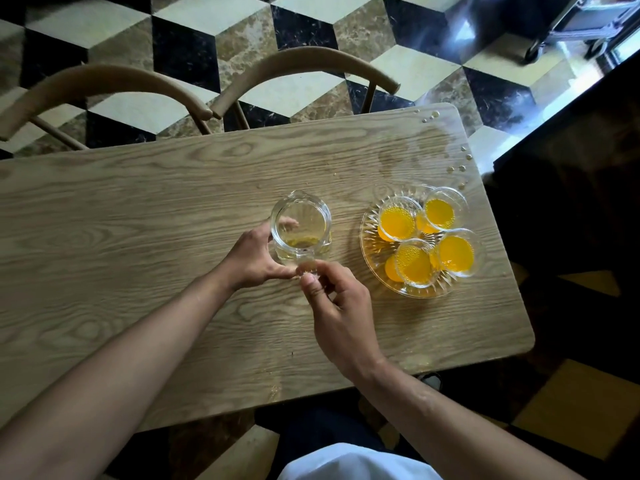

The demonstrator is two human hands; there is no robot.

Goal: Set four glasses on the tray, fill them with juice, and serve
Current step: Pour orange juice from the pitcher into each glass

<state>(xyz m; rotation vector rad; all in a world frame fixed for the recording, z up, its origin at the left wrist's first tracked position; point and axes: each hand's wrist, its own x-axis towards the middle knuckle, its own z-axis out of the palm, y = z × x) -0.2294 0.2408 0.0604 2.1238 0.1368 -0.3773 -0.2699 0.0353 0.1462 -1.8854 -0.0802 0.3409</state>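
A clear glass pitcher (pixel 299 226) stands upright in the middle of the wooden table (pixel 138 220), holding only a thin trace of yellow liquid at the bottom. My left hand (pixel 252 258) wraps around its left side, and one finger shows through the glass. My right hand (pixel 339 313) pinches the pitcher's handle (pixel 308 268) at the near side. To the right sits a cut-glass tray (pixel 370 251) carrying several small glasses filled with orange juice, such as the far-left glass (pixel 396 221) and the near-right glass (pixel 455 252). Neither hand touches the tray.
Juice droplets (pixel 429 116) dot the table's far right corner and right edge. Two wooden chairs (pixel 104 81) (pixel 304 64) are pushed in at the far side. A dark counter (pixel 571 168) borders the table on the right. The floor has checkered tiles.
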